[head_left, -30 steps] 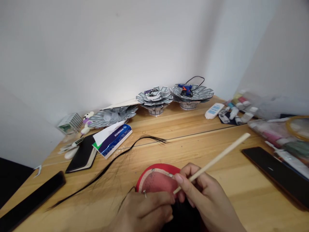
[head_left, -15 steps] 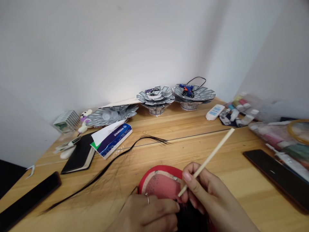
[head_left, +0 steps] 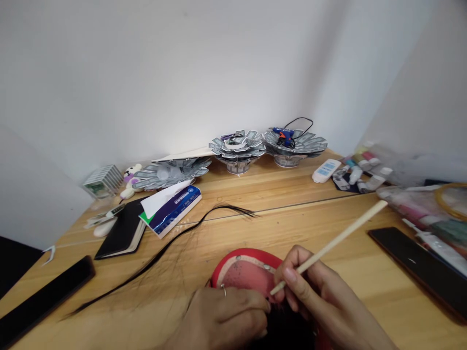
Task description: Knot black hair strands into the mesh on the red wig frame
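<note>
Low in the view is a red form [head_left: 233,255] with a pale band and pink netting [head_left: 246,277] inside its rim, dotted with small dark knots. Black hair [head_left: 288,328] covers its near part. My right hand [head_left: 310,287] grips a thin pale wooden stick [head_left: 339,239] like a pencil, its lower tip close to the netting. My left hand [head_left: 228,318], with a ring on one finger, rests against the form's left side. Its fingers are pinched together near the stick's tip; what they hold is hidden. A loose lock of black hair [head_left: 171,244] lies across the table to the left.
Left are a black notebook [head_left: 120,231], a blue box [head_left: 177,209] and a dark flat bar [head_left: 47,296]. Grey paper bowls [head_left: 239,165] line the wall, one holding a blue glue gun [head_left: 284,136]. Right are a dark phone-like slab [head_left: 416,267], plastic bags [head_left: 412,204] and small bottles [head_left: 374,180].
The stick has tilted lower, its upper end swinging right, while its tip stays near the netting. My left hand keeps its pinch at almost the same spot. The view has shifted slightly.
</note>
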Demonstrator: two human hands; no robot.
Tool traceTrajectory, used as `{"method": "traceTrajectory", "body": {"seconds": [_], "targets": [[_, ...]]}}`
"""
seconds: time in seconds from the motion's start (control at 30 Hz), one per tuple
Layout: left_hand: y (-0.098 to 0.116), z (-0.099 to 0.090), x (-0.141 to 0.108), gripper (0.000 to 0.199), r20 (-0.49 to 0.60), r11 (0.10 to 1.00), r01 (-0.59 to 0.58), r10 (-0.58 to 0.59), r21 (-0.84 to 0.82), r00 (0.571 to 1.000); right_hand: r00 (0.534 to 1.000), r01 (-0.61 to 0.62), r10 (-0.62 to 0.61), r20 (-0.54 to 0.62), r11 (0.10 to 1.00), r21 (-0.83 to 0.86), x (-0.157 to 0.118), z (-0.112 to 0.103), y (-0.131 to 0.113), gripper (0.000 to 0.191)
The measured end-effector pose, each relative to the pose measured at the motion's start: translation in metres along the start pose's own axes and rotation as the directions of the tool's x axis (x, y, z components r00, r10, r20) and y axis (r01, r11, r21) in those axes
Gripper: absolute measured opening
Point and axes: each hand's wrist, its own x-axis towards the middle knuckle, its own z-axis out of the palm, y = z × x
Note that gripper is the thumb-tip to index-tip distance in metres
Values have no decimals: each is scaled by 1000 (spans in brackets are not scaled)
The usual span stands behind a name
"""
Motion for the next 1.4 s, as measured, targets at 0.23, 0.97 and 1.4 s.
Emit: {"method": "traceTrajectory", "body": {"seconds": [0.23,0.97,1.4], "targets": [[5,-1,6,19,12,908,-260,271,328,963,997,75,-77,-22,994,-84,-6,-1,3,48],[31,-7,16,24,-191,992,-13,-11,-126,982,991,-53,46,128,997,56,12,-3,-6,50],[40,-9,20,33,-130,932,204,-252,-298,959,996,-43,29,88,987,157,12,-2,7,47]]}}
